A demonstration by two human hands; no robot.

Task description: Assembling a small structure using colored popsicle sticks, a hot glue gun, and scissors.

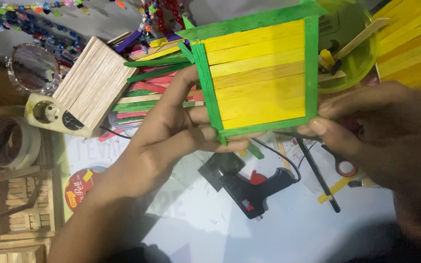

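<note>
Left hand and right hand are both grasping a yellow stick panel with green edging, holding it above the bench. Black glue gun is lying beneath.

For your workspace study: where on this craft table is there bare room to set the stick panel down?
Bare white tabletop lies below the black glue gun, between both forearms. Crowded: the loose coloured sticks and plain stick stack upper left, the green bowl upper right.

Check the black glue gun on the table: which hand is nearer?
Left. The left hand hovers just above the glue gun, gripping the yellow stick panel. The right hand holds the panel's opposite edge, farther off.
</note>
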